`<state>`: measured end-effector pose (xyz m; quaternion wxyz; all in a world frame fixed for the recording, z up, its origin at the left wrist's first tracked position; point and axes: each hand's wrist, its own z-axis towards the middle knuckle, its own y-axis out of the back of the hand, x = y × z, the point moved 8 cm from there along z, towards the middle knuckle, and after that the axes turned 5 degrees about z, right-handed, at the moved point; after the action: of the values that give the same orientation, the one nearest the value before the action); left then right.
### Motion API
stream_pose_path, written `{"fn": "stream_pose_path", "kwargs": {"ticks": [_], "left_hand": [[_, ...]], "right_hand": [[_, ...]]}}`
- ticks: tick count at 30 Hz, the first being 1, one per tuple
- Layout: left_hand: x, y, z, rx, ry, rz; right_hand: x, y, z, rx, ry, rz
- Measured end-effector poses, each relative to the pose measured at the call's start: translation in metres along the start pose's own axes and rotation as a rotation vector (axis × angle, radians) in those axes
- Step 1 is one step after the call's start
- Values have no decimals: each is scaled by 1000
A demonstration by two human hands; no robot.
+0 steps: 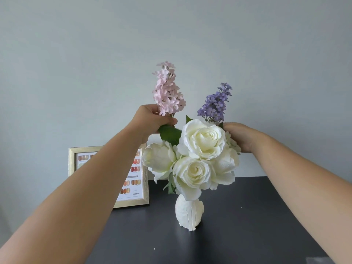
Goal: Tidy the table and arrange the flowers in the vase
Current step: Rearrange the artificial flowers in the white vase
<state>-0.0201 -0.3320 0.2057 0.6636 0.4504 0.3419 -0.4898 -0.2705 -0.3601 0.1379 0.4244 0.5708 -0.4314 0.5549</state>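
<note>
Here I see the dark table (247, 216) running from the near edge to the far grey wall, and on it, near the middle, the white ribbed vase (189, 212) standing upright with a cluster of white roses (203, 141) filling its mouth. Far left on the table, a gold picture frame (142, 202) leans against the wall, partly hidden by my left forearm. My left hand (150, 120) is up at the left of the bouquet, fingers curled and pinching the stem of the pink flower spike (167, 92) just above a green leaf (169, 134). My right hand (242, 138) is closed behind the roses on the right, fingers wrapped at the base of the purple flower spike (216, 103).
</note>
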Motion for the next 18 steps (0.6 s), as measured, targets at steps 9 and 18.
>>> {"fn": "stream_pose_path", "kwargs": {"ticks": [9,18], "left_hand": [[4,-15,3,82,38,32],[1,-35,-1,88,25,161]], "right_hand": [[29,4,5,-177,296,-206],[61,-19,8,-155,410,-299]]}}
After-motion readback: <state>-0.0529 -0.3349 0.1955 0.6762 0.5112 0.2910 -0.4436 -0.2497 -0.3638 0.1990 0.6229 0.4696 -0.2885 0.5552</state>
